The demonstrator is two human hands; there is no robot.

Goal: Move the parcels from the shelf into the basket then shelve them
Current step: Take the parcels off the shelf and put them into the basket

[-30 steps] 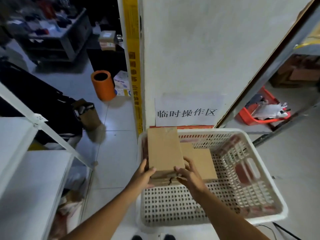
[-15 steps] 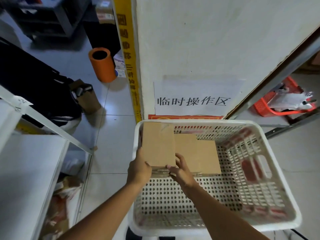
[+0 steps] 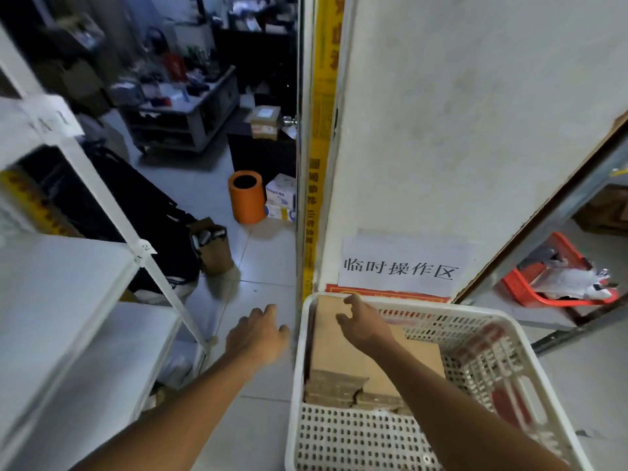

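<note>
A white perforated basket (image 3: 503, 338) stands on the floor at lower right. Inside it, against the left wall, lies a tall brown cardboard parcel (image 3: 334, 355), with a flatter brown parcel (image 3: 419, 358) beside it on the right. My right hand (image 3: 365, 326) hovers over the tall parcel with fingers spread, holding nothing. My left hand (image 3: 256, 336) is outside the basket, left of its rim, above the floor, open and empty. The white shelf (image 3: 61, 300) stands at the left; its visible boards hold no parcels.
A white wall with a paper sign (image 3: 401, 266) rises right behind the basket. An orange cylinder bin (image 3: 246, 197), a brown bag (image 3: 212, 248) and boxes sit on the tiled floor ahead. A red basket (image 3: 557, 283) lies on a low rack at right.
Both hands have let go of the tall parcel, which now rests in the basket. My left hand has moved out to the left of the basket and the view has tilted up.
</note>
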